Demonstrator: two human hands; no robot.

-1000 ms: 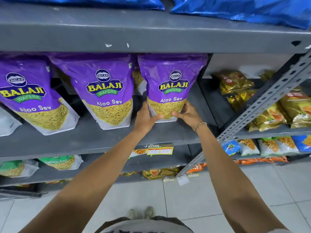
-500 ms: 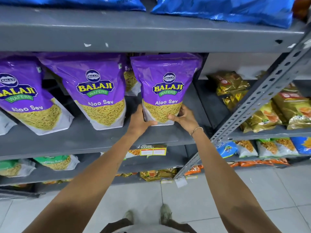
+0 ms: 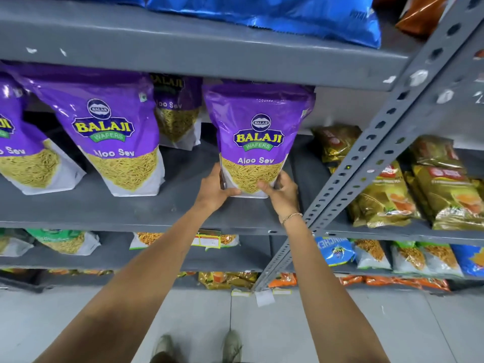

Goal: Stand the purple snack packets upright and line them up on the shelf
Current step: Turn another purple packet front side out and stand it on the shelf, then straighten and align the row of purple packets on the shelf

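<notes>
**Head view: purple packet held at its base on grey shelf**

Head view, item 1: purple snack packet (image 3: 258, 137), upright, base on the grey shelf (image 3: 110, 208). Left hand (image 3: 213, 188) closed around its lower left corner, thumb across the white bottom edge; right hand (image 3: 281, 191) closed around its lower right corner, thumb on the front. The packet rises straight above both hands, its top just under the shelf overhead. Print reads "BALAJI WAFERS" and "Aloo Sev"; yellow strands pictured below.

Item 2: second purple packet (image 3: 115, 134), left of the left hand, well apart from the held one, leaning with its top to the left. Same "BALAJI WAFERS", "Aloo Sev" print.

Item 3: third purple packet (image 3: 18, 150), further left, cut by the frame edge, leaning likewise.

Item 4: rear purple packet (image 3: 178, 113), behind the gap between items 1 and 2; "Aloo Sev" partly readable.

Item 5: gold packets (image 3: 387, 195), right of the right hand, beyond the perforated upright (image 3: 372, 148); writing too small to read.
</notes>
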